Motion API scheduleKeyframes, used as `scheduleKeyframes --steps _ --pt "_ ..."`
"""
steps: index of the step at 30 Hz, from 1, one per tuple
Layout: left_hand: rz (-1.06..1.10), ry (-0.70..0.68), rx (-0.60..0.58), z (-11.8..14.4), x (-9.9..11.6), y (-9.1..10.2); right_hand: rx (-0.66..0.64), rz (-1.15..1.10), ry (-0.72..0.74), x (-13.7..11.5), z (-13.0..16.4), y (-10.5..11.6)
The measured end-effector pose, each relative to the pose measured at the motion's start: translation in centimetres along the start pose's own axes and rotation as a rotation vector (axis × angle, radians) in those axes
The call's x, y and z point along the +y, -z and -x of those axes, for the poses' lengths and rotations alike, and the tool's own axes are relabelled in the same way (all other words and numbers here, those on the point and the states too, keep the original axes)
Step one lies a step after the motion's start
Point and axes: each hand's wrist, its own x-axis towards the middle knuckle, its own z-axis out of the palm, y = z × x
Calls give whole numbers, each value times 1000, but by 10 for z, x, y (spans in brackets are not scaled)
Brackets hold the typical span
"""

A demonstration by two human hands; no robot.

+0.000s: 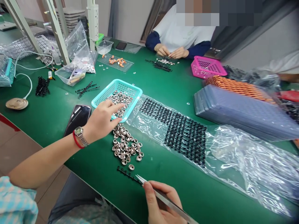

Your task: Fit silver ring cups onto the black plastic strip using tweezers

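My left hand (102, 118), with a watch and red band at the wrist, reaches over the near side of a turquoise mesh basket (130, 85). Its fingers are apart, and I see nothing held in them. Small silvery ring-shaped parts (119, 101) lie in the basket, and a pile of the same parts (126, 144) is spread on the table below it. In my right hand (163, 200) are metal tweezers (171, 205), tips pointing up and left. A thin black toothed strip (127, 173) runs from near the pile to the right fingertips; whether they pinch it is hidden.
Rows of black strips (184, 133) lie on clear plastic film (149, 126). A phone (78, 118) rests left of the basket. Across the green table (163, 87), a co-worker's hands (171, 51) handle small parts near a pink basket (206, 73). Stacked plastic trays (240, 109) stand right.
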Motion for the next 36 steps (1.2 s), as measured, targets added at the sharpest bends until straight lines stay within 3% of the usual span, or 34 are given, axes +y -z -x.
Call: scheduleKeyframes --steps 3,6,9,15,20,25,29,36 --pt "1 -185 -193 20 18 -22 -97 75 71 2 -6 -6" --pt "-55 -313 -454 48 34 -45 -53 97 -75 -3 -2 -15" --pt "-101 -341 -540 60 38 -57 -38 104 -126 -3 1 -18" --pt "-16 -244 -500 70 37 -48 -121 111 -95 10 -3 -13" --pt "364 84 -449 104 38 -38 -56 88 -146 -2 3 -18" --pt "479 341 -416 116 41 -42 -131 137 -125 5 -3 -11" --pt "487 365 -390 114 43 -46 -232 77 0 17 -10 -4" --pt "490 297 -333 114 43 -45 -84 -33 23 19 -6 1"
